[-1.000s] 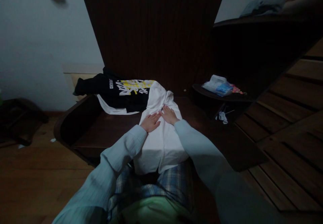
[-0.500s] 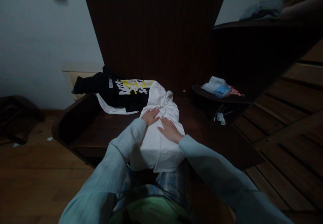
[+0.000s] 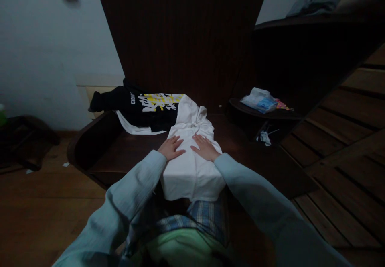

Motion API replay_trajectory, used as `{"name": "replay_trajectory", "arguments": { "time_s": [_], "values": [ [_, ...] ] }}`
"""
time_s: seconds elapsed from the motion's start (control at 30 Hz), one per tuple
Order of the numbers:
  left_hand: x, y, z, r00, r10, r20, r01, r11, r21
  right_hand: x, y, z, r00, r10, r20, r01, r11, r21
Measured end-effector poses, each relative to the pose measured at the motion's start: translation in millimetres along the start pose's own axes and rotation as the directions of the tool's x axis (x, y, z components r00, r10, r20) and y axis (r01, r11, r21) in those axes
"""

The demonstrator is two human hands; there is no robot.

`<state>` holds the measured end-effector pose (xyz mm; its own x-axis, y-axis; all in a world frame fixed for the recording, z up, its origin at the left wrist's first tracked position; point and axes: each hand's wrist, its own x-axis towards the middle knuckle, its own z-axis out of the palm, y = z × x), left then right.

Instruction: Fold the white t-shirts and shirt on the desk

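A white garment (image 3: pixel 192 170) lies over the dark wooden bench, its near end hanging down over the front edge and its far end bunched in folds. My left hand (image 3: pixel 172 147) rests flat on its left side, fingers spread. On the right side my right hand (image 3: pixel 205 148) lies flat too, fingers apart and pointing away from me. Neither hand grips the cloth. Behind and to the left, touching the white cloth, is a black garment (image 3: pixel 132 110) with white and yellow lettering; a white strip of cloth (image 3: pixel 132 129) shows below it.
The dark bench (image 3: pixel 120 154) has a raised curved left end. To the right, a small shelf (image 3: pixel 270 115) carries a plastic packet (image 3: pixel 260 100), with crumpled white paper (image 3: pixel 264 137) beneath. Wooden slats (image 3: pixel 345 170) stand farther right. A dark stool (image 3: pixel 24 142) is at the far left.
My left hand has slid left and slightly toward me, so the hands are farther apart. The white cloth's near part looks smoother and spread wider. The view has shifted slightly.
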<state>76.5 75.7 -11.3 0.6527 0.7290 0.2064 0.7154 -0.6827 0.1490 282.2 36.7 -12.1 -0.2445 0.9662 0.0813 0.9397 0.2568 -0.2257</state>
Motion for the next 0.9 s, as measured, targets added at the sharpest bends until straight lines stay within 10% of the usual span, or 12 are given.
{"name": "replay_trajectory", "arguments": {
  "time_s": [0.4,0.9],
  "values": [
    [44,-17,-3,0.980,-0.054,0.191,0.044,0.998,0.052,39,28,-9,0.999,0.009,0.052,-0.009,1.000,-0.006],
    [62,6,-5,0.989,0.127,-0.077,-0.119,0.988,0.100,73,50,-15,0.999,-0.030,-0.029,0.031,0.999,0.019]
  ]
}}
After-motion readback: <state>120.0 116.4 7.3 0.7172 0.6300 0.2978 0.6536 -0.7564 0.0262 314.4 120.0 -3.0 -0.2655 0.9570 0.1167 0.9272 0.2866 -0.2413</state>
